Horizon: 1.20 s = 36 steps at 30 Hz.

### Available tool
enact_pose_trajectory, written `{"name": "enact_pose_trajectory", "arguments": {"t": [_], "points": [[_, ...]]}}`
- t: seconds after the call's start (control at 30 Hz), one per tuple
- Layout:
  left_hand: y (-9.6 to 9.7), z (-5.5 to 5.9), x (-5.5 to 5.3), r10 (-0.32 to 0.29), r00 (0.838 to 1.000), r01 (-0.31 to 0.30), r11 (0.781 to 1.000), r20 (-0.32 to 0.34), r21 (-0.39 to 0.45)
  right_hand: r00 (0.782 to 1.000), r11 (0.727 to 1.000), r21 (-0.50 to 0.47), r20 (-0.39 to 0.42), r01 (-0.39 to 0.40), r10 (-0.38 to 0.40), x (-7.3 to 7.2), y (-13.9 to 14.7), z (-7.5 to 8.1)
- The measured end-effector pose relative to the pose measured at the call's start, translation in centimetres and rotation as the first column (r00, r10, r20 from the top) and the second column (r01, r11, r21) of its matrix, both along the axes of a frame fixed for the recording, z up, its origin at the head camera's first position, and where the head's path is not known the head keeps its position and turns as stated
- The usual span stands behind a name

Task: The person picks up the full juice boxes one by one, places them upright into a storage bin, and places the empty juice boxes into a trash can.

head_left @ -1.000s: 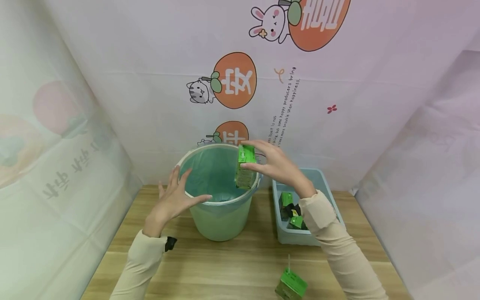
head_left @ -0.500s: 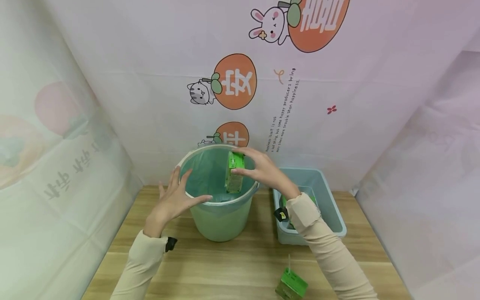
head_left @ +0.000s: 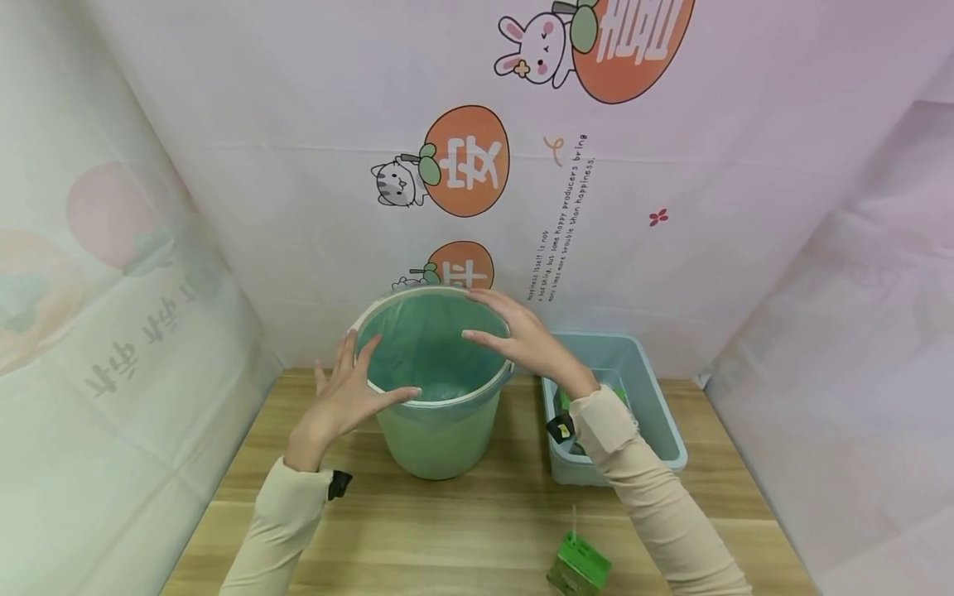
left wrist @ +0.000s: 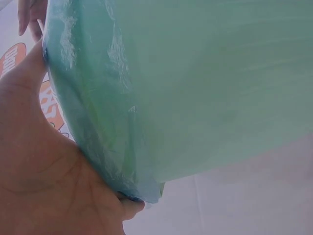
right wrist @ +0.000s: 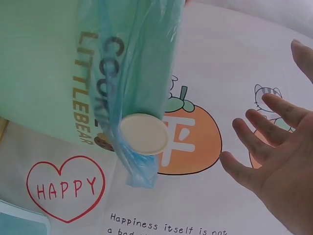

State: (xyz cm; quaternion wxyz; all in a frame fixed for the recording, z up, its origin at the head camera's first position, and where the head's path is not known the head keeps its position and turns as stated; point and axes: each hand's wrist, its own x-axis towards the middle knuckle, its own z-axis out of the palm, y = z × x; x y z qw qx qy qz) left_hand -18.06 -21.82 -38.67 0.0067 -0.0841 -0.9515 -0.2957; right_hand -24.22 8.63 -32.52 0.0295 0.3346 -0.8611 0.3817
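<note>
A pale green trash bin (head_left: 440,439), lined with a bluish plastic bag, stands upright on the wooden table. My left hand (head_left: 343,401) rests spread at the left of the bin's rim; in the left wrist view the hand (left wrist: 63,166) lies along the bag-covered edge. Over the right part of the bin's mouth hovers my right hand (head_left: 525,335), fingers apart and nothing between them. The right wrist view shows this hand (right wrist: 279,156) with spread fingers, away from the bin (right wrist: 44,68). The near wall hides part of the bin's bottom.
To the right is a light blue plastic basin (head_left: 663,422), with green items partly hidden by my right forearm. A green drink carton (head_left: 581,563) with a straw sits at the table's front. A printed cloth (head_left: 335,248) hangs behind the bin.
My right hand moved left over the bin with a green drink carton, then let it go; the carton is out of sight now. The left hand stayed at the rim.
</note>
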Motion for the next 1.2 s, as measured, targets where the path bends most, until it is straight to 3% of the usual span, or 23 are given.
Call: {"name": "enact_pose_trajectory", "arguments": {"t": [0.73,1.2], "points": [[0.1,0.2,0.2,0.002,1.0,-0.002,1.0,0.009,-0.005,1.0,1.0,0.027,0.009,-0.014,0.014,1.4,1.8,-0.4],[0.0,0.2,0.2,0.001,1.0,-0.001,1.0,0.015,-0.006,0.999,1.0,0.017,0.034,-0.018,0.017,4.0,4.8,-1.5]]}}
